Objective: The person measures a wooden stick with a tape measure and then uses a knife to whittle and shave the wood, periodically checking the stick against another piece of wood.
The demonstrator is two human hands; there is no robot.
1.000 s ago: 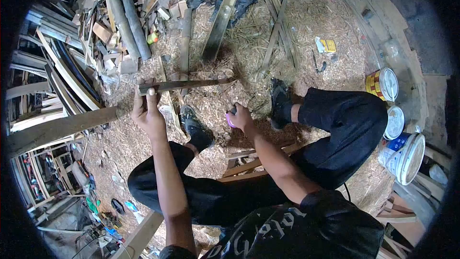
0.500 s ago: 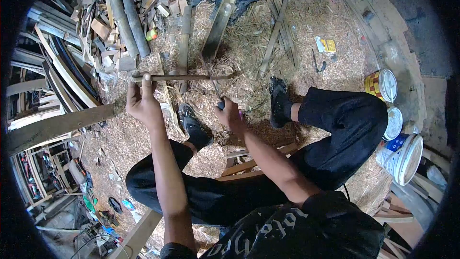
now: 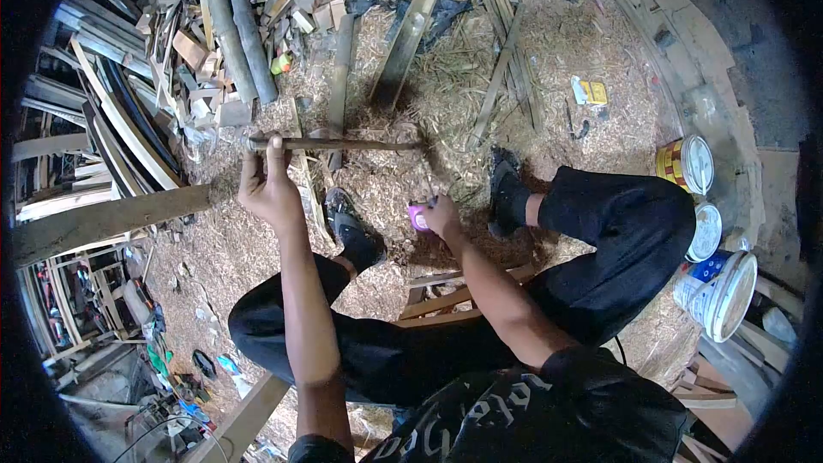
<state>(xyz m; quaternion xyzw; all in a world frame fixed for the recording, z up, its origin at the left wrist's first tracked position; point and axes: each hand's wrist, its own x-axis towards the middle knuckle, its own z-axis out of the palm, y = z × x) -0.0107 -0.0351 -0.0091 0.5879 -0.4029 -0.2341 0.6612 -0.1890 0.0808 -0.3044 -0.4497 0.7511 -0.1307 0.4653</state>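
My left hand pinches one end of a long, narrow brown wooden strip, held level across the view above the floor. My right hand is closed around the dark handle of a thin-bladed tool, whose blurred blade points up toward the strip's far end. Just left of the right hand's fingers shows a small pink-purple object. Both arms reach forward between my bent knees.
Wood shavings cover the floor. Offcuts are heaped at upper left, and a plank lies ahead. A thick beam juts in from the left. Paint buckets line the right. Slats lie below my hands.
My right hand has moved right and slightly down, taking the tool's blade toward the strip's far end. The pink-purple object shows more now. My left hand still holds the strip.
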